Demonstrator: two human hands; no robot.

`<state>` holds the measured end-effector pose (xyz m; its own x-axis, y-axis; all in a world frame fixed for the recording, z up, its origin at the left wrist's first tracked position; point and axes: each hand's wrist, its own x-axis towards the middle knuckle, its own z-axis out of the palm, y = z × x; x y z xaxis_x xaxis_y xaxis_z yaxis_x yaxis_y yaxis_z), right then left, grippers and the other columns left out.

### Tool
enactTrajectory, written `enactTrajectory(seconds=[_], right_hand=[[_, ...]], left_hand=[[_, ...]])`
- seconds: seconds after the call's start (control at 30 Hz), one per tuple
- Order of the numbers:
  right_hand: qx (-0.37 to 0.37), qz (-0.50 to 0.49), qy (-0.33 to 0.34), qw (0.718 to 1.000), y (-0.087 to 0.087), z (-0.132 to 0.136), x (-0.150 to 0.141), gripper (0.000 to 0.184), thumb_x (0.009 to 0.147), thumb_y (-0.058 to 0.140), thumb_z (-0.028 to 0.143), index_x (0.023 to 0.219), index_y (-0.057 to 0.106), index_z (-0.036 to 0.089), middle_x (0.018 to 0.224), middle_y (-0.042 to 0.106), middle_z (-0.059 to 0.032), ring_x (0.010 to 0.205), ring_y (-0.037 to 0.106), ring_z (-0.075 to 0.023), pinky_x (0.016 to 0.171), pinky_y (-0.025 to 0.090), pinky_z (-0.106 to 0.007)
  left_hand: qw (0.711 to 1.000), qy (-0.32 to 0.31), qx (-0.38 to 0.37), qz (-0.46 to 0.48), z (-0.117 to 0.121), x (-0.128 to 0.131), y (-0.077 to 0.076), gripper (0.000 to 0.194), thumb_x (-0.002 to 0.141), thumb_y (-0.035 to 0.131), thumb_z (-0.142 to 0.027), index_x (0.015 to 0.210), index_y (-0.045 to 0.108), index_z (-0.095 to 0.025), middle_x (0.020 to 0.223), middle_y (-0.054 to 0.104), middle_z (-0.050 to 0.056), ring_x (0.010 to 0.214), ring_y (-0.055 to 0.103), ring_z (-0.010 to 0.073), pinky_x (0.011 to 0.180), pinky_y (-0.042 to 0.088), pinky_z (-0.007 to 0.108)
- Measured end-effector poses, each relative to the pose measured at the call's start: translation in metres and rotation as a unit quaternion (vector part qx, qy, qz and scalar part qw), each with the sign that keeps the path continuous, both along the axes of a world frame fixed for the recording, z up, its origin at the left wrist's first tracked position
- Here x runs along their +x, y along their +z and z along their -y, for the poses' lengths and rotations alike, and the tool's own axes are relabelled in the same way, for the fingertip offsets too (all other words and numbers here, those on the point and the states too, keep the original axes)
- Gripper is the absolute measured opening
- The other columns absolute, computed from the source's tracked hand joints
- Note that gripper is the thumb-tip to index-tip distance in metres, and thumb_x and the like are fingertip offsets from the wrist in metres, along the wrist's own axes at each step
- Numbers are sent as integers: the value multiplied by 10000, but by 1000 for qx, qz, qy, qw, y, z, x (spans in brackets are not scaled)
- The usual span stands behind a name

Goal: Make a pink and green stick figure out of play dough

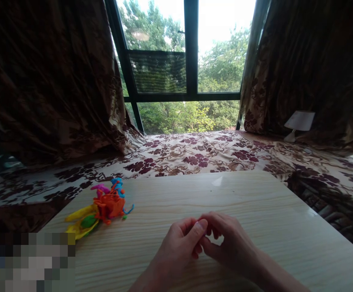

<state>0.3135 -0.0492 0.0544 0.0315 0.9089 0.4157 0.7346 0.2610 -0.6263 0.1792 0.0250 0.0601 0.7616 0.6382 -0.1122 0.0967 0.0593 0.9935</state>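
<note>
Meeting at their fingertips, the left hand [176,242] and the right hand [232,243] are over the middle of the counter [273,227], well in from its left and right edges. The fingers of both hands are bent inward, and the left thumb [198,228] lies on top, next to the curled right forefinger. Whether they grip something small cannot be told, since the fingertips cover the space between them.

Near the counter's left edge, toward the far left corner, is a heap of what looks like modelling clay. Its biggest part is a ruffled orange piece [111,206]. A blue piece [116,185] and a pink piece [101,188] are on its far side, while a yellow piece [83,212] reaches from it toward the left edge, with a green lump [88,221] against the yellow. A thin blue strand [129,209] sticks out to the right, and a tiny green bit [124,217] is just beside it.

Past the far edge spreads a flowered cloth [194,156]. A white lamp [300,121] stands beyond the far right corner, and dark curtains [54,81] flank a window [191,61] with trees [176,117] outside.
</note>
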Motion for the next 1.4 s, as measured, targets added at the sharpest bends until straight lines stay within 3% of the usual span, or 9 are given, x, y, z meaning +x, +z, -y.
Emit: enactTrajectory(seconds=[0.17, 0.37, 0.7, 0.8, 0.9, 1.1, 1.23, 1.33, 1.4], right_hand=[[16, -20, -17, 1000, 0, 0, 1, 134, 717, 535, 132, 826, 532, 210, 696, 535, 33, 612, 470, -97, 579, 371, -220], [28, -57, 25, 998, 1, 0, -1, 322, 673, 512, 75, 966, 510, 208, 731, 532, 29, 621, 469, -93, 583, 380, -214], [-18, -58, -45, 997, -10, -1, -1, 92, 669, 527, 142, 677, 450, 192, 545, 421, 73, 478, 354, -63, 441, 275, -185], [-15, -45, -43, 998, -11, -3, -1, 82, 689, 527, 145, 755, 509, 189, 598, 477, 56, 518, 408, -72, 483, 316, -189], [1, -52, -4, 999, -10, -4, -2, 233, 689, 505, 101, 895, 534, 205, 666, 519, 43, 565, 452, -78, 535, 363, -192], [29, -77, 16, 996, -6, 1, -5, 413, 695, 574, 140, 1083, 472, 238, 687, 534, 44, 584, 480, -89, 582, 415, -208], [53, -68, 18, 996, -2, 3, -5, 434, 681, 627, 183, 1082, 471, 241, 758, 558, 24, 652, 510, -111, 651, 438, -244], [80, -67, -1, 995, 2, 3, -2, 363, 723, 594, 190, 1067, 484, 226, 806, 559, -4, 708, 525, -128, 697, 443, -270], [90, -76, -12, 993, 3, 2, -1, 306, 754, 542, 160, 1050, 488, 217, 819, 559, -14, 716, 528, -128, 705, 445, -273]], left_hand=[[999, 2, 28, -25, -1, -2, 3, 377, 804, 408, -468, 782, 606, -149, 549, 476, -26, 473, 414, 88, 436, 322, 199], [999, -16, 37, 6, 2, -2, 13, 290, 815, 444, -372, 823, 628, -148, 629, 502, -9, 559, 401, 90, 508, 327, 195], [997, -41, 56, -36, 10, 0, 12, 358, 819, 408, -419, 892, 643, -160, 577, 465, -23, 536, 391, 97, 487, 290, 200], [994, -13, 98, -43, 8, 0, 14, 319, 806, 431, -411, 853, 639, -173, 650, 538, -4, 624, 468, 126, 552, 338, 208], [991, 22, 132, -20, 6, 0, 14, 291, 812, 424, -380, 776, 631, -177, 687, 561, 0, 693, 497, 140, 650, 358, 220], [997, 72, -39, -4, 7, 1, -1, 276, 795, 433, -346, 581, 486, -179, 504, 396, -59, 460, 330, 77, 444, 267, 196], [974, 78, -201, 66, 9, 2, 0, 306, 788, 443, -368, 550, 404, -181, 486, 343, -71, 414, 283, 58, 403, 263, 193], [952, 55, -272, 131, 7, 2, 5, 307, 800, 445, -409, 612, 472, -168, 524, 426, -44, 457, 404, 76, 453, 367, 218], [942, 51, -298, 144, 3, 0, 8, 187, 779, 517, -328, 738, 547, -148, 637, 530, -3, 562, 506, 95, 548, 434, 242]])
